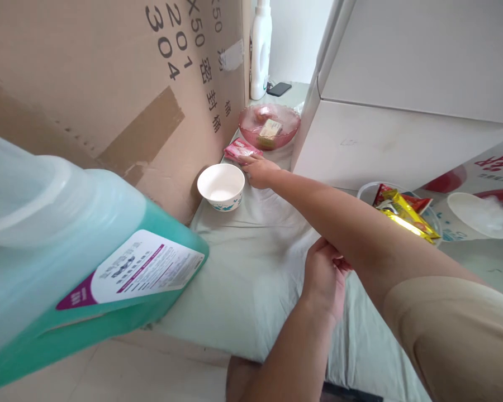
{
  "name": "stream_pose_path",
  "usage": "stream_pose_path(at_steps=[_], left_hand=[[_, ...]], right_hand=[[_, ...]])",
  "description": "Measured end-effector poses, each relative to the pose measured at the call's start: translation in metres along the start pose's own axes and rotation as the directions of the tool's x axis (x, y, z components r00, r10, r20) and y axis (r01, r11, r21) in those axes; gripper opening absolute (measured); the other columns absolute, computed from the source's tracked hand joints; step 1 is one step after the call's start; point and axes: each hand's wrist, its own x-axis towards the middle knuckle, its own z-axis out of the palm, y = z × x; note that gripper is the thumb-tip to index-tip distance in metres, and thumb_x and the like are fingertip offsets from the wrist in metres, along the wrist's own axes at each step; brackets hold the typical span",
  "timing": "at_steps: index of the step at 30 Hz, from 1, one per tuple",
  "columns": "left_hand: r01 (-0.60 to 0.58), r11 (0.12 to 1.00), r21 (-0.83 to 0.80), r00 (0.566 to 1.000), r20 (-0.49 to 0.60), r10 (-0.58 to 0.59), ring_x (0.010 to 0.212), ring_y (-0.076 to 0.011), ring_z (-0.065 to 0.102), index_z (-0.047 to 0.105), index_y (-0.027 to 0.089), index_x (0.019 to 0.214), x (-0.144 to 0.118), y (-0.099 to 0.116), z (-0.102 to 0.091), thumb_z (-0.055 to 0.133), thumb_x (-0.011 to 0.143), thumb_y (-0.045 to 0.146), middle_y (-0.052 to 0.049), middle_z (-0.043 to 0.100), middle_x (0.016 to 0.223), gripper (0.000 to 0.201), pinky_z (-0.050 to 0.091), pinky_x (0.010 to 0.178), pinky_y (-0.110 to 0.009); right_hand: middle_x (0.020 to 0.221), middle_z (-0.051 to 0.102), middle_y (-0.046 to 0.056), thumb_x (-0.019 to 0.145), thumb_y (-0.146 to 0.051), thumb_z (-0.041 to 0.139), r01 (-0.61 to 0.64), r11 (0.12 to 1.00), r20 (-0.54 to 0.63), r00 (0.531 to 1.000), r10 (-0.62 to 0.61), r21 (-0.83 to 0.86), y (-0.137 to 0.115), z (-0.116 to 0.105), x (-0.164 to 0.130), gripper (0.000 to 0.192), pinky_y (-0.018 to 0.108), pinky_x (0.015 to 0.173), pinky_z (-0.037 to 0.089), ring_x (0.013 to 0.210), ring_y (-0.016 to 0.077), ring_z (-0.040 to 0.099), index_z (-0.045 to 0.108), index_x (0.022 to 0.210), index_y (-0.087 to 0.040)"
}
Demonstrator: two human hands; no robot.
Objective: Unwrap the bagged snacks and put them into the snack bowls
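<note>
A cardboard box (109,84) is filling the frame from nine to twelve o'clock, printed with dark numbers and characters and patched with brown tape; a white cabinet (402,100) is taking up the one to three o'clock side; a pale green cloth (243,262) is lying over the surface between them, running from the centre down to six o'clock. A big teal jug (88,268) with a white and purple label is looming tilted at eight o'clock, blurred and very close to the camera.

The right arm is stretching from four o'clock across to the middle of the frame; the right hand (260,170) is resting palm down with its fingers on a pink packet (241,149), which is lying on the cloth just past the centre toward twelve o'clock, between a white paper bowl (221,187) at its seven o'clock and a pink glass dish (269,125) at its one o'clock; whether the fingers are pinching the packet or only pressing on it, I cannot tell. The left hand (324,273) is sitting at five o'clock, tucked against the underside of the right forearm, fingers curled and mostly hidden; what it is gripping, if anything, I cannot tell.

The dish is holding a pale wrapped block; a clear tub (366,192) of red and yellow snack packets (406,215) is standing at three o'clock beside a white paper cup (473,218); a white bottle (260,50) and a dark phone (279,89) are sitting at twelve o'clock.
</note>
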Motion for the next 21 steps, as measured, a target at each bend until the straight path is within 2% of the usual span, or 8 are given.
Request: stream_pose_path(at_steps=[2, 6, 10, 13, 15, 16, 18, 21], left_hand=[[-0.015, 0.999, 0.036, 1.0, 0.028, 0.014, 0.059, -0.0094, 0.042, 0.051, 0.017, 0.061, -0.003, -0.008, 0.003, 0.055, 0.054, 0.017, 0.002, 0.047, 0.06, 0.008, 0.032, 0.062, -0.024], [-0.006, 0.983, 0.184, 0.993, 0.113, -0.015, 0.055, -0.0092, 0.041, 0.051, 0.018, 0.062, -0.006, -0.021, 0.005, 0.054, 0.056, 0.019, 0.002, 0.047, 0.058, 0.008, 0.03, 0.06, -0.025], [-0.117, 0.938, 0.327, 0.993, 0.041, 0.11, 0.055, -0.0099, 0.039, 0.049, 0.019, 0.064, -0.008, -0.02, 0.006, 0.05, 0.059, 0.021, 0.004, 0.044, 0.059, 0.005, 0.029, 0.059, -0.027], [-0.286, 0.766, 0.576, 0.955, 0.234, 0.18, 0.059, -0.0116, 0.039, 0.051, 0.02, 0.065, -0.013, -0.018, 0.003, 0.051, 0.065, 0.021, 0.003, 0.045, 0.061, 0.001, 0.03, 0.06, -0.028], [-0.338, 0.64, 0.69, 0.921, 0.382, 0.076, 0.061, -0.0126, 0.042, 0.053, 0.021, 0.067, -0.016, -0.02, 0.0, 0.053, 0.067, 0.02, 0.003, 0.048, 0.062, 0.001, 0.032, 0.061, -0.029], [-0.346, 0.59, 0.73, 0.912, 0.41, 0.028, 0.062, -0.013, 0.043, 0.052, 0.021, 0.069, -0.016, -0.023, -0.002, 0.054, 0.068, 0.019, 0.003, 0.049, 0.063, 0.003, 0.032, 0.061, -0.029], [-0.35, 0.505, 0.789, 0.919, 0.394, 0.021, 0.063, -0.0135, 0.045, 0.049, 0.022, 0.074, -0.014, -0.028, -0.004, 0.057, 0.068, 0.018, 0.004, 0.052, 0.067, 0.01, 0.033, 0.062, -0.029], [-0.311, 0.4, 0.862, 0.95, 0.272, 0.153, 0.068, -0.0155, 0.048, 0.047, 0.023, 0.078, -0.007, -0.03, -0.005, 0.059, 0.073, 0.021, 0.002, 0.057, 0.074, 0.014, 0.034, 0.064, -0.03]], right_hand=[[0.16, 0.049, 0.011, 0.075, -0.006, 0.061, -0.039, 0.985, 0.114, 0.992, 0.059, -0.171, -0.008, -0.008, -0.015, 0.056, 0.045, 0.121, 0.037, 0.145, 0.035, 0.046, 0.069, 0.13, -0.014], [0.155, 0.054, 0.013, 0.083, -0.01, 0.055, -0.116, 0.943, 0.177, 0.968, 0.177, -0.312, -0.028, -0.028, -0.058, 0.05, 0.042, 0.109, 0.05, 0.128, 0.034, 0.062, 0.068, 0.131, -0.015], [0.15, 0.059, 0.014, 0.088, -0.013, 0.051, -0.14, 0.915, 0.237, 0.941, 0.241, -0.378, -0.047, -0.045, -0.122, 0.042, 0.043, 0.099, 0.055, 0.12, 0.0341, 0.067, 0.07, 0.124, -0.016], [0.125, 0.073, 0.011, 0.092, -0.02, 0.05, -0.141, 0.913, 0.296, 0.917, 0.266, -0.383, -0.059, -0.058, -0.17, 0.031, 0.043, 0.088, 0.057, 0.109, 0.0328, 0.07, 0.075, 0.111, -0.022], [0.115, 0.074, 0.011, 0.096, -0.027, 0.048, -0.168, 0.913, 0.225, 0.938, 0.264, -0.372, -0.061, -0.063, -0.19, 0.031, 0.043, 0.086, 0.056, 0.107, 0.0324, 0.07, 0.074, 0.113, -0.024], [0.122, 0.071, 0.012, 0.096, -0.03, 0.049, -0.196, 0.911, 0.152, 0.952, 0.266, -0.363, -0.06, -0.064, -0.195, 0.034, 0.045, 0.09, 0.055, 0.112, 0.0334, 0.068, 0.071, 0.121, -0.024], [0.148, 0.054, 0.015, 0.094, -0.037, 0.053, -0.293, 0.898, 0.022, 0.948, 0.318, -0.329, -0.053, -0.061, -0.194, 0.048, 0.048, 0.099, 0.051, 0.13, 0.0381, 0.058, 0.06, 0.141, -0.026], [0.16, 0.036, 0.018, 0.091, -0.048, 0.058, -0.462, 0.853, 0.039, 0.874, 0.485, -0.242, -0.041, -0.048, -0.179, 0.07, 0.054, 0.1, 0.049, 0.135, 0.0432, 0.052, 0.04, 0.157, -0.033]])
